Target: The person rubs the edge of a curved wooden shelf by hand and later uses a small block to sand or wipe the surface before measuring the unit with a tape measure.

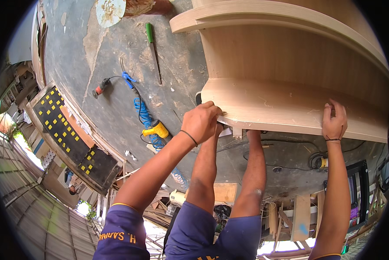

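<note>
A large light-wood piece of furniture with curved shelves (290, 56) fills the upper right. Its lowest curved panel (281, 108) faces me. My left hand (201, 122) grips that panel's left end, fingers curled over the corner, a dark band on the wrist. My right hand (334, 121) holds the panel's edge further right, fingertips hooked over the top of it. My two bare legs (229, 173) in blue shorts stand between my arms, the feet hidden under the panel.
On the concrete floor (116, 65) lie a green-handled tool (151, 47), a blue coiled hose (140, 108), a yellow power tool (156, 128) and a small red-and-black tool (100, 89). A black board with yellow squares (64, 130) is at left. Cables and a second yellow tool (320, 162) lie under the panel.
</note>
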`<state>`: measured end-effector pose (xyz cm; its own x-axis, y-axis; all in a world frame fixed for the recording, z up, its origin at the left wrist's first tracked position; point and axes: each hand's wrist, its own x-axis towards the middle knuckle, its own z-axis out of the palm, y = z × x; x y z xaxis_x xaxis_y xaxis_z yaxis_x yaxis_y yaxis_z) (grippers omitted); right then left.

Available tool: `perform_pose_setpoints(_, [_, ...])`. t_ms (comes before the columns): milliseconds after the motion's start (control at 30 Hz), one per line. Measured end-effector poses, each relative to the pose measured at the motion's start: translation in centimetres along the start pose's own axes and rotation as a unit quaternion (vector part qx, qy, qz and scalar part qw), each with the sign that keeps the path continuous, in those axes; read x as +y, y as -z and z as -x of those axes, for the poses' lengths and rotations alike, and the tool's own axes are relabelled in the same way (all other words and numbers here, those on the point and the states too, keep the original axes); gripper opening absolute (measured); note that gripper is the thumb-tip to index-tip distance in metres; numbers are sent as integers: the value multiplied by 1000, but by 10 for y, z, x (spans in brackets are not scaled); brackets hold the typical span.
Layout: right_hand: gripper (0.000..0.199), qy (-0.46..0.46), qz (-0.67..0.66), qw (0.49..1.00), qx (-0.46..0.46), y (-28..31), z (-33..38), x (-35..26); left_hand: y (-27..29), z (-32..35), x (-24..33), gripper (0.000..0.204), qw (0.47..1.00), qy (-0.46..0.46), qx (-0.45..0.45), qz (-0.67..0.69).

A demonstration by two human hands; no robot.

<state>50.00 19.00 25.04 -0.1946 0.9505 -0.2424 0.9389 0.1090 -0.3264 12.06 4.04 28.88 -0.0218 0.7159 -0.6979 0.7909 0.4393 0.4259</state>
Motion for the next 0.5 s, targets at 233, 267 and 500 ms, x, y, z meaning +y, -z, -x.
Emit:
perform_pose_setpoints(233, [22, 3, -9, 1000, 7, -1, 1, -2, -2, 4, -3, 16, 999, -39, 12, 10])
perform_pose_setpoints(267, [21, 1, -8, 1000, 2, -1, 4, -2, 0, 6, 8, 16, 999, -42, -4, 4])
perform_pose_setpoints(500, [21, 2, -7, 1000, 8, 0, -4, -3, -8, 6, -31, 16, 999, -8, 29, 12])
